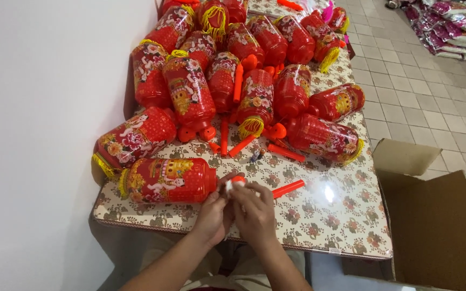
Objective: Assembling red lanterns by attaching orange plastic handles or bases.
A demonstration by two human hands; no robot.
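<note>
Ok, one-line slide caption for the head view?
Both hands, left hand and right hand, work an orange handle at a red lantern on a lantern-crowded floral table.

Bright, even indoor light — no hard shadows. White glare spot on the glossy table cover [328, 193] lower right of centre, light from above. Shiny highlights on the red lanterns [292, 89]. White wall [39, 118] at left nearly blown out. Slight wide-angle bending at the edges — hands mildly soft
</note>
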